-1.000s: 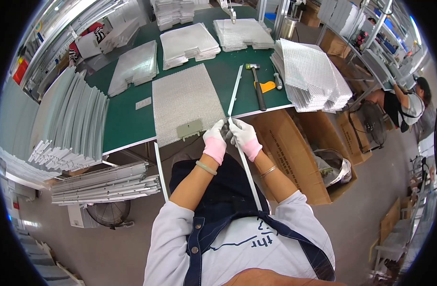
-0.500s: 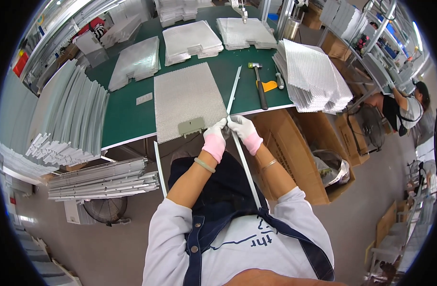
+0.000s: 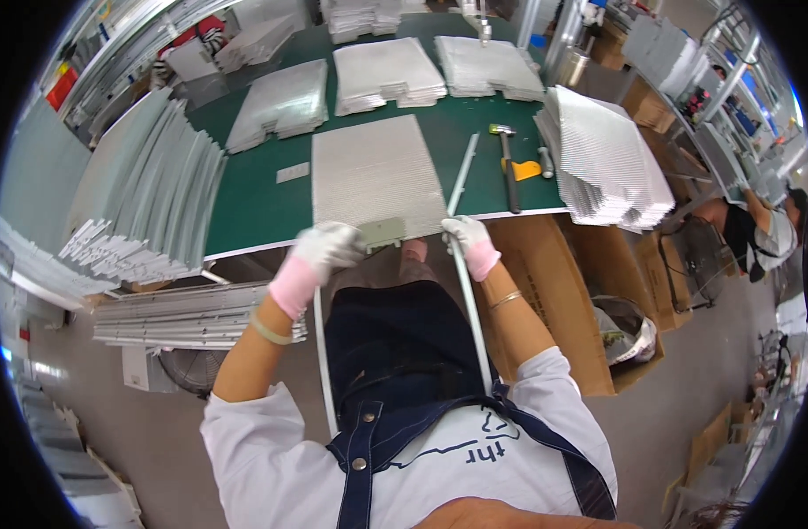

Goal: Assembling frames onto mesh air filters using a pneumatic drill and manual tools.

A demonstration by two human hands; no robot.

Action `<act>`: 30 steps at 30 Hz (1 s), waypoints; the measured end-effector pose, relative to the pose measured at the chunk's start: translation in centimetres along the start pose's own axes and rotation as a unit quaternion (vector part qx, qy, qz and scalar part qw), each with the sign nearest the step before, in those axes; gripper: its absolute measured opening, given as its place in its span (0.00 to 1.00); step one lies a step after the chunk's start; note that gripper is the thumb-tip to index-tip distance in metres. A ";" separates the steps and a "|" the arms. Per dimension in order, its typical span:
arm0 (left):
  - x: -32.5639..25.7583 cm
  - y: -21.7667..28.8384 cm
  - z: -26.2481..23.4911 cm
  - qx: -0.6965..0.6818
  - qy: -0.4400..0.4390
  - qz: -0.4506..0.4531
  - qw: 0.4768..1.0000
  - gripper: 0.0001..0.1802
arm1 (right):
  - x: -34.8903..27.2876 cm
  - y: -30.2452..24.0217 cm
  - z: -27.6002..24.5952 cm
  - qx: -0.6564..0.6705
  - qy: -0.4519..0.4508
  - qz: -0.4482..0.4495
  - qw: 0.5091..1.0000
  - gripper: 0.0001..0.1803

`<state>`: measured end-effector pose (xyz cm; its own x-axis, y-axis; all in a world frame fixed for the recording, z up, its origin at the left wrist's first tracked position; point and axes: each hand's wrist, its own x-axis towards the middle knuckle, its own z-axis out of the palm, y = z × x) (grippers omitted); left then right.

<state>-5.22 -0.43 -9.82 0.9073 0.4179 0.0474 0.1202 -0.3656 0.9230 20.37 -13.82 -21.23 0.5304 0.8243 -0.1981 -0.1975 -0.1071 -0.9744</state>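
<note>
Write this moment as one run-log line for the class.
Left hand: blurred, beside green plate, contact unclear | Right hand: holding pale strip | Table: mesh sheet, hammer

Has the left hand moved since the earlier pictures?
Yes, leftward: against the mesh sheet on the table, the left hand went from beside the sheet's near right corner to beside its near left.

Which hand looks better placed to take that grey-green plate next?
Probably the left hand: blurred, but close beside the grey-green plate. The right hand is farther away and holds the long pale strip.
</note>
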 end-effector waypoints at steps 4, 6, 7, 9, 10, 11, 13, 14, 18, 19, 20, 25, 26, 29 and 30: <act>-5.0 -11.0 -4.0 0.072 0.465 -0.103 0.876 0.10 | -0.1 -0.5 0.6 0.008 -0.008 0.009 1.000 0.09; -6.5 -13.8 -2.3 -0.151 0.373 -0.274 0.873 0.11 | -0.6 -1.1 0.9 0.001 0.016 0.017 1.000 0.11; -6.1 -13.5 -1.1 -0.360 0.339 -0.279 0.823 0.13 | -0.4 -0.8 0.4 0.008 0.015 0.028 0.999 0.11; -6.4 -14.4 0.1 -0.553 0.231 -0.220 0.770 0.15 | -0.4 -0.8 0.1 0.010 0.009 0.036 0.999 0.10; -6.6 -14.7 0.4 -0.547 0.167 -0.173 0.802 0.17 | -0.4 -0.9 0.3 0.005 0.015 0.037 0.999 0.10; -6.7 -14.6 0.1 -0.525 0.165 -0.208 0.808 0.17 | -0.4 -0.9 0.5 0.008 0.012 0.037 0.999 0.10; -6.8 -15.4 -0.6 -0.597 0.111 -0.149 0.780 0.16 | -0.3 -0.8 0.9 0.008 0.008 0.036 0.999 0.09; -6.9 -15.5 -0.9 -0.660 0.050 -0.091 0.744 0.15 | -0.2 -0.8 1.1 0.006 0.009 0.044 0.999 0.09; -5.3 -11.1 0.3 -0.625 0.180 -0.140 0.747 0.13 | -0.3 -0.9 0.7 0.005 0.020 0.042 0.999 0.09; -5.3 -11.1 0.2 -0.637 0.195 -0.144 0.731 0.13 | -0.2 -0.9 0.8 0.004 0.018 0.042 0.999 0.09; -5.2 -11.2 0.2 -0.649 0.210 -0.148 0.716 0.12 | -0.1 -0.8 0.9 0.010 0.016 0.040 0.999 0.09; -3.9 -10.5 0.7 -0.542 0.266 -0.176 0.778 0.11 | 0.1 -0.7 0.9 0.013 0.018 0.040 0.999 0.09; -3.6 -10.1 0.7 -0.471 0.291 -0.199 0.809 0.12 | 0.1 -0.5 0.7 0.017 0.017 0.041 0.999 0.09; -2.7 -11.2 0.4 -0.330 0.300 -0.258 0.857 0.12 | 0.1 -0.5 0.8 0.021 0.014 0.041 0.999 0.08; -2.6 -11.5 0.5 -0.330 0.301 -0.257 0.857 0.12 | 0.2 -0.5 1.0 0.023 0.014 0.040 0.999 0.08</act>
<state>-8.81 2.30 -20.79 0.4073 0.8084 -0.4251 0.0071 0.4626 0.8866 19.74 -13.09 -20.64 0.5335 0.7983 -0.2793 -0.2775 -0.1467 -0.9495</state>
